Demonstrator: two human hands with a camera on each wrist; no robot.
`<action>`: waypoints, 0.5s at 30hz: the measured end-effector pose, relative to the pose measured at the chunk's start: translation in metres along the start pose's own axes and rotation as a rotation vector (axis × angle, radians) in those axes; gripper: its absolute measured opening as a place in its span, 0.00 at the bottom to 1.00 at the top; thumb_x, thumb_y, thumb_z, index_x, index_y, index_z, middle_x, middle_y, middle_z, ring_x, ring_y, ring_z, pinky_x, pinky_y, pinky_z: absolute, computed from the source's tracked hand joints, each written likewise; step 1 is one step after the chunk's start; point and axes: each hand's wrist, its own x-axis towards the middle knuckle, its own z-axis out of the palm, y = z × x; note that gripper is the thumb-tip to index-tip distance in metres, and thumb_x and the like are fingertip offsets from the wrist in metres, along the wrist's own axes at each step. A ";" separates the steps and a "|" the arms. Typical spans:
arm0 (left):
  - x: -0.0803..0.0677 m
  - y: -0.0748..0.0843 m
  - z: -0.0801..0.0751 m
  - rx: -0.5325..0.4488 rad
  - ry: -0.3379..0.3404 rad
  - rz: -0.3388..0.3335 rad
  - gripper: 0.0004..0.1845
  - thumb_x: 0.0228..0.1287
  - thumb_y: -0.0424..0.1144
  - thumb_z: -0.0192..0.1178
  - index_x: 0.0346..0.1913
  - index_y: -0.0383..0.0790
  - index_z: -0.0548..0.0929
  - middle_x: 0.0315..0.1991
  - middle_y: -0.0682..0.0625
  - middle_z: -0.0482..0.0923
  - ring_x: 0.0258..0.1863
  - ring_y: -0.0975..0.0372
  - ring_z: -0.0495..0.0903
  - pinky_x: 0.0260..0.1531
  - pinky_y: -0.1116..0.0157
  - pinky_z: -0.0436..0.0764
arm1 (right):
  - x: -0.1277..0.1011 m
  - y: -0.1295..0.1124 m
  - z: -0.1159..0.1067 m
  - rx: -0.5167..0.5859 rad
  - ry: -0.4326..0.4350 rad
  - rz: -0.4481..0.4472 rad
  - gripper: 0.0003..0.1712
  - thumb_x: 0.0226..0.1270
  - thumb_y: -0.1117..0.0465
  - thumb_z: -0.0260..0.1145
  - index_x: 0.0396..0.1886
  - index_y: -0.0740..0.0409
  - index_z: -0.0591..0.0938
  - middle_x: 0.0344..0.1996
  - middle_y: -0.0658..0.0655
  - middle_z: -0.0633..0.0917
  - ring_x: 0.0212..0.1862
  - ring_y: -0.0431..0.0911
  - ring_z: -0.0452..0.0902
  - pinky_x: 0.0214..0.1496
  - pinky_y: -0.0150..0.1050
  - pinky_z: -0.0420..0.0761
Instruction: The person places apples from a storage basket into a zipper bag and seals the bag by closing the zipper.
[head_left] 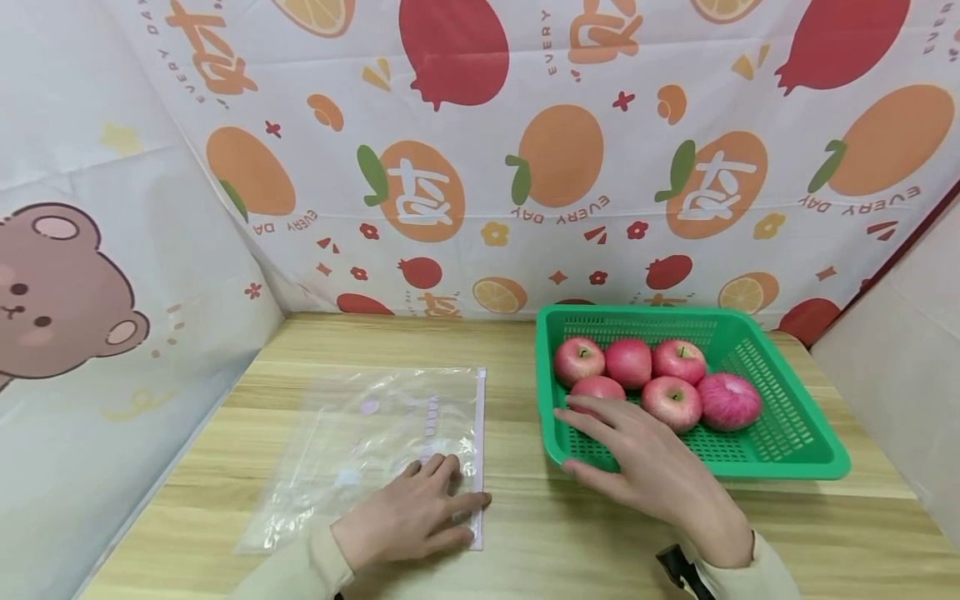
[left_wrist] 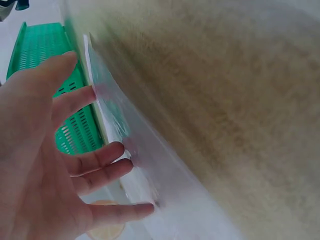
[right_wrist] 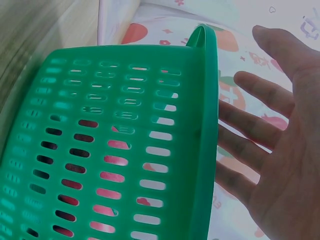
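A clear plastic zip bag [head_left: 390, 425] with a pale purple slider strip [head_left: 480, 450] lies flat on the wooden table. My left hand [head_left: 420, 512] rests on its lower right part, fingers spread, fingertips on the plastic. To the right stands a green plastic basket [head_left: 802, 417] holding several red apples [head_left: 671, 402]. My right hand [head_left: 648, 462] hovers over the basket's near left edge, fingers extended and apart, close to the nearest apple [head_left: 600, 388]. In the right wrist view, the basket's slotted wall [right_wrist: 125, 145] stands beside that hand, whose palm holds nothing.
A white cloth [head_left: 480, 250] printed with fruit hangs behind the table [head_left: 510, 533]. Another cloth with a bear picture [head_left: 60, 292] covers the left side. A black strap [head_left: 682, 571] shows at my right wrist.
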 end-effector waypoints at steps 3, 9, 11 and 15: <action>-0.001 -0.001 -0.001 0.006 0.032 -0.007 0.18 0.74 0.61 0.53 0.57 0.61 0.82 0.45 0.52 0.74 0.43 0.60 0.75 0.42 0.55 0.81 | 0.000 -0.001 0.000 -0.001 -0.016 0.010 0.30 0.68 0.40 0.68 0.65 0.46 0.81 0.62 0.52 0.82 0.65 0.44 0.76 0.66 0.46 0.76; -0.003 -0.004 -0.002 0.047 0.156 -0.030 0.17 0.73 0.61 0.55 0.39 0.53 0.84 0.36 0.59 0.80 0.37 0.64 0.81 0.42 0.60 0.80 | 0.001 -0.003 -0.001 0.001 -0.040 0.032 0.29 0.68 0.40 0.68 0.65 0.46 0.81 0.63 0.51 0.82 0.66 0.44 0.76 0.66 0.46 0.77; -0.004 -0.006 0.000 0.060 0.226 -0.036 0.15 0.73 0.56 0.58 0.33 0.51 0.85 0.32 0.60 0.81 0.33 0.66 0.81 0.39 0.62 0.79 | 0.001 -0.003 -0.001 -0.002 -0.027 0.023 0.29 0.68 0.40 0.68 0.65 0.46 0.81 0.62 0.52 0.82 0.66 0.44 0.76 0.66 0.47 0.77; -0.004 -0.009 0.003 0.074 0.368 -0.057 0.08 0.64 0.42 0.66 0.28 0.47 0.86 0.28 0.58 0.82 0.28 0.67 0.81 0.33 0.66 0.80 | 0.000 -0.003 0.000 -0.016 0.001 0.001 0.29 0.69 0.39 0.67 0.64 0.46 0.81 0.61 0.52 0.82 0.65 0.44 0.76 0.64 0.46 0.77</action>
